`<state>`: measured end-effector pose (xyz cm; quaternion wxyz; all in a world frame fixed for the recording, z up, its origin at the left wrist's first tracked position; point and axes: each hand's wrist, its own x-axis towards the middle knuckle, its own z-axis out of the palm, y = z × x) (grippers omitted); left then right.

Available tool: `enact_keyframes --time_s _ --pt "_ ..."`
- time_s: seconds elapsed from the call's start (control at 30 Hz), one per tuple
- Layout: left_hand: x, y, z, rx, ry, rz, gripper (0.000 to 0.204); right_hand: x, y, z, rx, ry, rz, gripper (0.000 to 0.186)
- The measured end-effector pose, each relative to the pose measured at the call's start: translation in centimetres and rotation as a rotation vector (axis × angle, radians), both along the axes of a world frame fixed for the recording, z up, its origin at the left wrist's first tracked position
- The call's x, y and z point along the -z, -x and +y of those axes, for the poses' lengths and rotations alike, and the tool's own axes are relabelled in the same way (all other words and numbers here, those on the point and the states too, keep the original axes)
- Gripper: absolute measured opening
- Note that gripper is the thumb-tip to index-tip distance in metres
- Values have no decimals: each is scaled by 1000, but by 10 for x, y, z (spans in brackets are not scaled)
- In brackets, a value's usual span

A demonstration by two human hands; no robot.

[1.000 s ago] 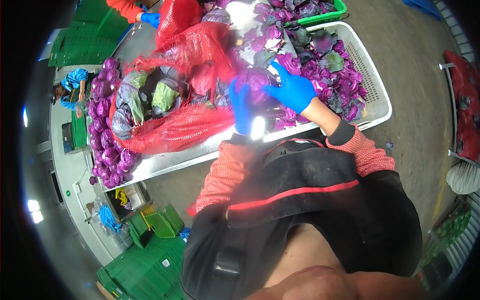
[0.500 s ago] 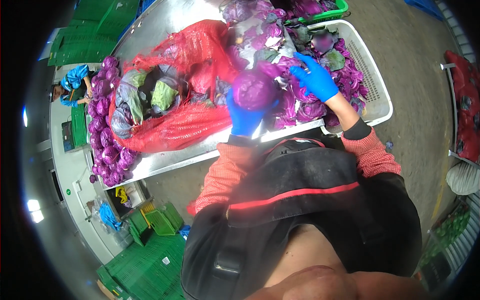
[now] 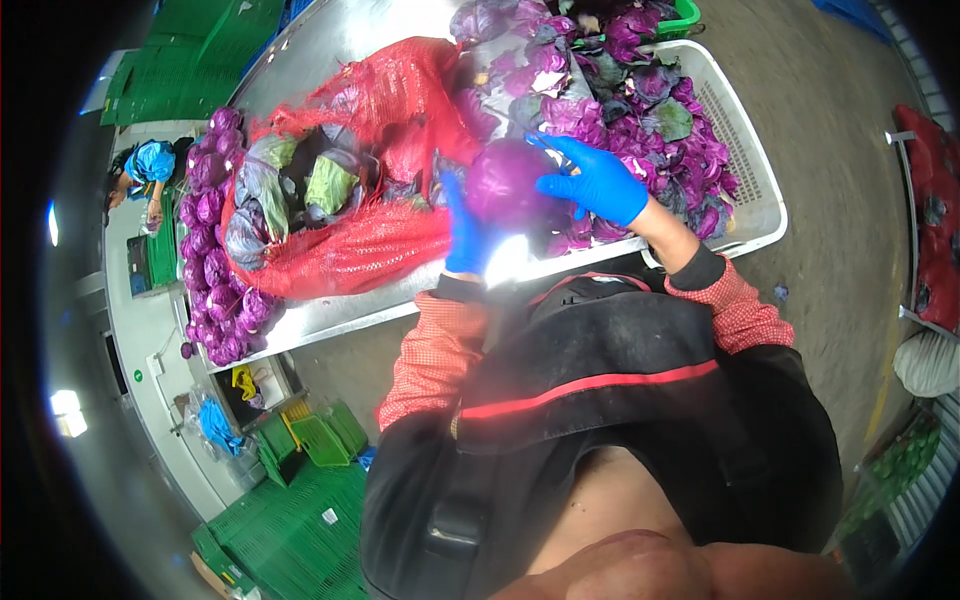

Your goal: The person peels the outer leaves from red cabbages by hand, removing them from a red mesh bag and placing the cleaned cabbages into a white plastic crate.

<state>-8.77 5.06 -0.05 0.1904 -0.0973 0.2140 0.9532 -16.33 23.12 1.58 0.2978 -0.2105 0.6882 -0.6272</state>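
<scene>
A red cabbage (image 3: 508,182), round and smooth, is held over the near edge of the metal table. My blue-gloved left hand (image 3: 466,232) cups its left side and underside. Against its right side is my right hand (image 3: 597,182), also blue-gloved, with thumb and fingers closed on the cabbage's edge; some fingertips are hidden. Just left of my left hand lies a red mesh sack (image 3: 370,255), open, with untrimmed cabbages (image 3: 330,187) in it. Loose purple leaves (image 3: 575,120) spread beyond my right hand.
A white crate (image 3: 765,190) full of leaves stands at the right, beside a green crate (image 3: 685,15). Trimmed red cabbages (image 3: 210,260) are piled at the table's left end. Another person (image 3: 150,165) is beyond them. Green crates (image 3: 290,530) stand lower left.
My right hand has come left from above the leaves and closed on the cabbage. The blurred leaf over the white crate is gone from the air. The other person has shifted.
</scene>
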Motion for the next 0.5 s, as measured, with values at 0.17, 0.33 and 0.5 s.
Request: enact_keyframes --time_s 0.17,0.33,0.5 --pt "-1 -18 -15 -215 -137 -125 90 15 1 -24 1 186 -327 40" --pt "-26 -34 -22 -218 -141 -64 77 18 2 -42 -67 -9 112 41" --pt "-53 -59 -52 -277 690 76 68 19 -6 -85 -25 268 -466 34"
